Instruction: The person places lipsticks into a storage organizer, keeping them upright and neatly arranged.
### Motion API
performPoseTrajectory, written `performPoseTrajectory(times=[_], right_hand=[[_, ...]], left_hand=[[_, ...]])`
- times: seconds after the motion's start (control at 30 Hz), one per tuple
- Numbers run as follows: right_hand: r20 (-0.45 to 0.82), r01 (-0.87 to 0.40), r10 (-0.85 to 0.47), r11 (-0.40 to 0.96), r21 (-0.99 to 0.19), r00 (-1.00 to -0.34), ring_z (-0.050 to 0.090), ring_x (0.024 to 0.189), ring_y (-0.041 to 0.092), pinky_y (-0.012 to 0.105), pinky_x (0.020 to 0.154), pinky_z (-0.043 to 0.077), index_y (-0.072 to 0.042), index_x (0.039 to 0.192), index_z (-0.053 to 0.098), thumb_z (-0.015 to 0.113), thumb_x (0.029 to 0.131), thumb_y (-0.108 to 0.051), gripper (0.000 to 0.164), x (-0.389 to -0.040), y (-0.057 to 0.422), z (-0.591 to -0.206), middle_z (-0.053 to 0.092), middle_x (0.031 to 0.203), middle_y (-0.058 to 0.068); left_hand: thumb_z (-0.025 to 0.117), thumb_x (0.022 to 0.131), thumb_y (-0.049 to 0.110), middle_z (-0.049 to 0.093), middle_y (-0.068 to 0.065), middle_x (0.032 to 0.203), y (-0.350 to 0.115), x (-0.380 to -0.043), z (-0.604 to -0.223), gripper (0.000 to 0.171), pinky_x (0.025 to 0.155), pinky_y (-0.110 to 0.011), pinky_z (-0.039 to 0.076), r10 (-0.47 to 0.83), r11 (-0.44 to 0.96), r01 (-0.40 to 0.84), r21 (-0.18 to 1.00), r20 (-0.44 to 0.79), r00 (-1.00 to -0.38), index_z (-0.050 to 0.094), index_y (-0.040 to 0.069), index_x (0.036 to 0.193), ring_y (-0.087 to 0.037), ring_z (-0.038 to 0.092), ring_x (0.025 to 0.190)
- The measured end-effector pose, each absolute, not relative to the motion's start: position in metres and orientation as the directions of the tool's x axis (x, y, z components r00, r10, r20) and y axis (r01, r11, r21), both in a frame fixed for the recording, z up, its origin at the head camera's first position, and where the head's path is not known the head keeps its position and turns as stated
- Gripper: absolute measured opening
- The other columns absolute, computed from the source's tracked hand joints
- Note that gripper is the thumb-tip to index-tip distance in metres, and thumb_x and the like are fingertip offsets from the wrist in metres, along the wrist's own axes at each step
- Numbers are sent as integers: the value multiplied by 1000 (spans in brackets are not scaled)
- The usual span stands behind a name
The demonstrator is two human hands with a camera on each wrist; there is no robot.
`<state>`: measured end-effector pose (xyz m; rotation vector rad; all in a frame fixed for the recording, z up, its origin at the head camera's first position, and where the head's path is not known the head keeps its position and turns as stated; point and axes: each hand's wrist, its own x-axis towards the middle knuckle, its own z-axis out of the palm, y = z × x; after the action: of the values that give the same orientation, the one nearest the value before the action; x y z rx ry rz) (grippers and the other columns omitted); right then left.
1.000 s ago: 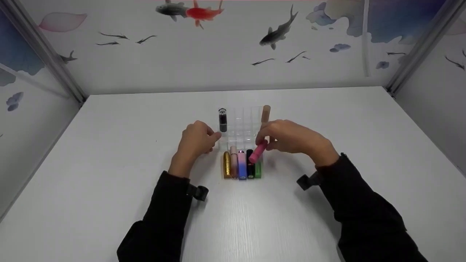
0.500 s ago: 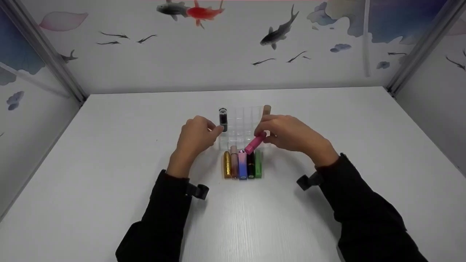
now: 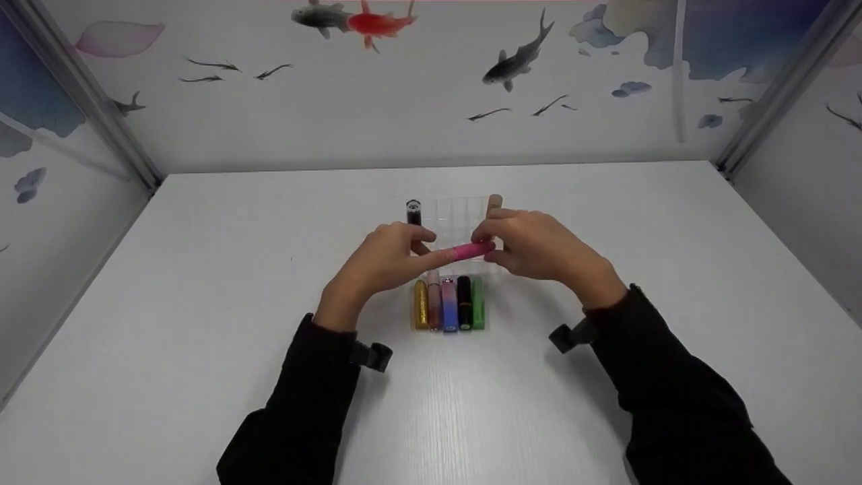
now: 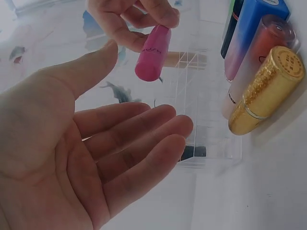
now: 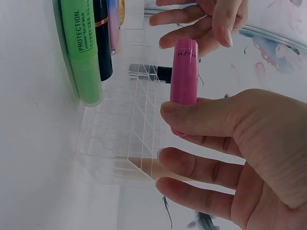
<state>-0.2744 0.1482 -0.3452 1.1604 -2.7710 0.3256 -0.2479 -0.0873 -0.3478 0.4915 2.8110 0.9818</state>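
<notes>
My right hand (image 3: pixel 539 246) pinches a pink lipstick tube (image 3: pixel 473 251) between thumb and fingers, above the clear divided organizer (image 3: pixel 459 212). Dark lettering shows near the tube's free end in the right wrist view. My left hand (image 3: pixel 387 259) has its fingers extended and its thumb spread away from them, at that free end. In the left wrist view a gap shows between these fingers and the pink tube (image 4: pixel 154 55). A dark tube (image 3: pixel 413 211) stands in the organizer's far left corner. A tan tube (image 3: pixel 495 202) stands at the far right, partly behind my right hand.
In front of the organizer several tubes lie side by side: gold (image 3: pixel 421 305), pale pink (image 3: pixel 434 310), pink-and-blue (image 3: pixel 449 306), black (image 3: pixel 465 304) and a green lip balm (image 3: pixel 478 304). Printed panels (image 3: pixel 404 128) wall the white table (image 3: pixel 431 404) at the back and sides.
The pink tube has risen away from the row and swung from slanting toward me to nearly level, pointing left. My left hand has moved right to its end, fingers spreading.
</notes>
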Motion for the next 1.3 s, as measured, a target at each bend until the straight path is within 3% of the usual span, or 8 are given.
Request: performPoseTrajectory(times=[0.4,0.97,1.3], right_hand=[[195,-720,-695,681,-131,-692,59,76,14,31,71,54,-15,104,69,72,83,-22,22,-275,147,-348,65,93,0],[180,-711,-688,686,-153,-703,60,77,14,31,73,54,-15,105,69,72,84,-22,23,-274,146,-346,66,95,-1],[197,-672,-642,710,-210,-741,59,78,16,32,73,54,-14,108,66,71,84,-28,28,-279,149,-349,65,97,2]], left_hand=[[72,82,39,70,0,104,-79,-247,-349,47,85,-33,53,418,745,307,593,-56,-907,63,15,121,-12,64,94],[67,87,28,70,1,93,-77,-249,-352,24,80,-29,52,388,746,319,585,8,-922,70,13,106,-13,61,85],[66,88,27,70,-1,92,-80,-249,-352,24,70,-27,51,375,754,310,579,8,-927,70,11,106,-15,59,79]])
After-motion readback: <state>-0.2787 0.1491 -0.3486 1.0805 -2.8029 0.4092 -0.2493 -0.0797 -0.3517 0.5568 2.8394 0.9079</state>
